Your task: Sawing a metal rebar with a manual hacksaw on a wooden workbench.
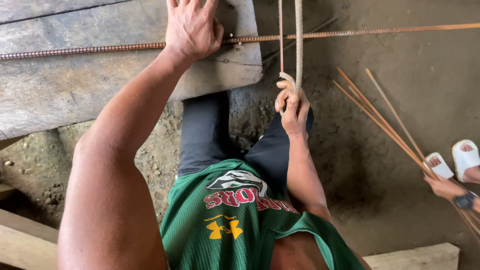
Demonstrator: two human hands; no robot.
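Observation:
My left hand (192,27) presses palm down on a long rusty ribbed steel bar (90,50) that lies across a weathered wooden plank table (60,90). The fingers spread over the bar near the table's right end. My right hand (292,107) is closed around the looped end of a pale rope (298,40) that hangs down from above, beside the table's corner. A thin reddish cord (280,35) runs alongside the rope. The bar carries on to the right past the table over the dirt ground.
Another person's hand (445,187) at the right edge holds a bundle of thin rusty rods (385,125); their feet wear white sandals (465,157). Wooden boards lie at bottom left (25,240) and bottom right (420,255). Packed dirt ground (380,65) is below.

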